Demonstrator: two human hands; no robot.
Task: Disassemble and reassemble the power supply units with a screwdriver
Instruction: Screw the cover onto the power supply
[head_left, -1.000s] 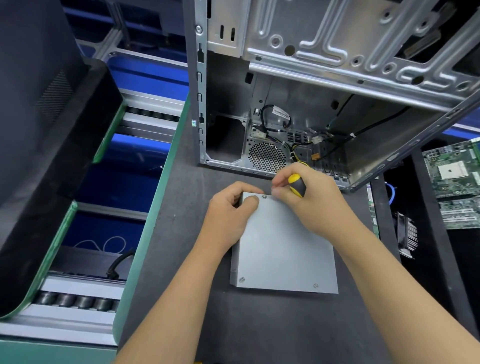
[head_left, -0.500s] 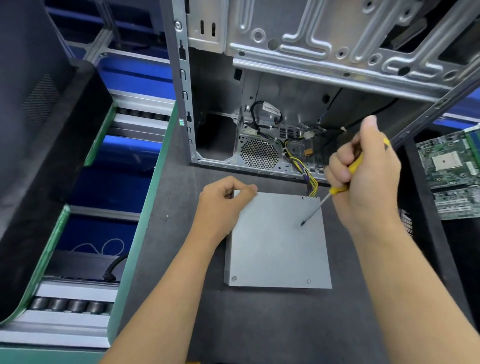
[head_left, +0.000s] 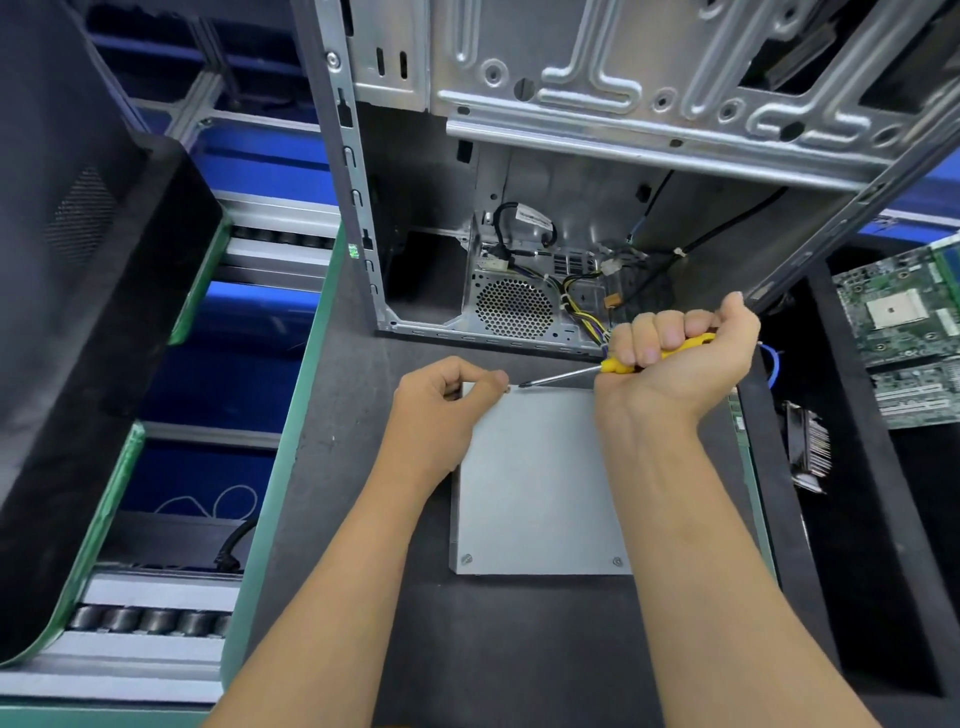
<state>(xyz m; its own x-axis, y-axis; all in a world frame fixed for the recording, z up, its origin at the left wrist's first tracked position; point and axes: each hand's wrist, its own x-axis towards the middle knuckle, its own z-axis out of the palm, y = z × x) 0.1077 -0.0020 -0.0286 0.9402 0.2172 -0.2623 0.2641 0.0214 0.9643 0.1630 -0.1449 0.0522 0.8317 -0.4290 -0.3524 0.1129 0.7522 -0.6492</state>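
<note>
Both hands are working at the far left corner of the power supply unit (head_left: 540, 478), a flat grey metal box lying on the dark tabletop (head_left: 498, 639) just in front of the person. The left hand (head_left: 441, 400) is curling its fingers at that corner, thumb and forefinger pinching something too small to make out. The right hand (head_left: 675, 364) is fisting tightly round the yellow handle of the screwdriver (head_left: 613, 369), whose thin shaft is lying nearly level and pointing left, its tip meeting the left fingertips at the box's corner. Two screws (head_left: 466, 559) are sitting in the near corners of the lid. Just behind the box an open computer case (head_left: 597, 104) is standing, its fan grille (head_left: 514, 307) and bundled wires facing the person. Green circuit boards (head_left: 898, 332) are lying to the right, and a roller conveyor (head_left: 150, 618) is running along the left beside a large black panel (head_left: 67, 208).
</note>
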